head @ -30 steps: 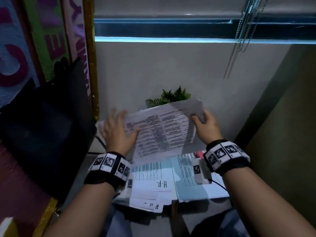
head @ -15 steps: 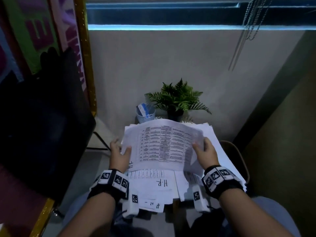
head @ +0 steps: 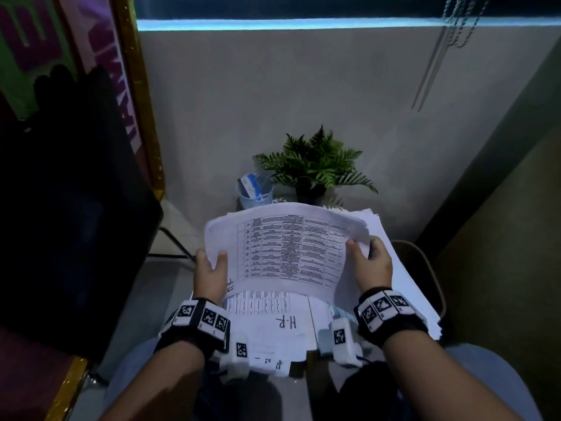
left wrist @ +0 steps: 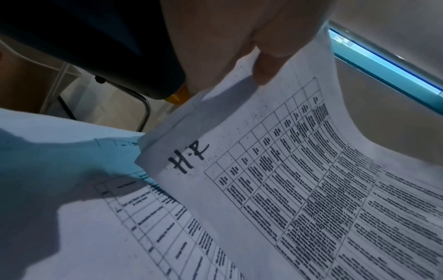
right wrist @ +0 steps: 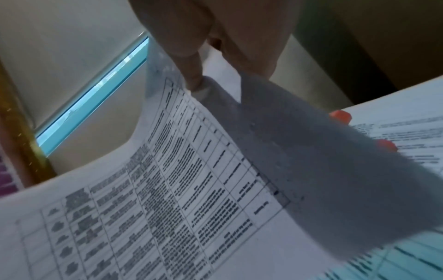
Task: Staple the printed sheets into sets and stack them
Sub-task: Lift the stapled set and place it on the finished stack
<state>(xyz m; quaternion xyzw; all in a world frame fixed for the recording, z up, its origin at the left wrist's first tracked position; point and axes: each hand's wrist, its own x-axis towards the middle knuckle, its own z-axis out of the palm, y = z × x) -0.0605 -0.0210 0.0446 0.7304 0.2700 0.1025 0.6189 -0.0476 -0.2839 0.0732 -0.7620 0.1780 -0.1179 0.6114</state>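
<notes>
The set of printed sheets [head: 288, 250] sits at centre frame, bowed upward above the paper pile [head: 403, 287], its left edge pinched by the left hand [head: 211, 268] and its right edge by the right hand [head: 372, 265]. To stack it well, I'd flatten the bow and square its edges before lowering. The pages carry dense tables, with "H.P" handwritten at one corner; a potted fern [head: 315, 165] stands above.

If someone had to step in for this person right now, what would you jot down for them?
Left hand: grips the left edge of the held printed sheets, thumb on top.
Right hand: pinches their right edge.
The sheets hang bowed above the paper stacks on the small table; one lower sheet is marked "H-R".
Beyond: a cup and a potted fern.
Done: a bundle is gathered. I cannot tell if it is stapled; no stapler shows.
Left: staple it, stack it, repeat.
</notes>
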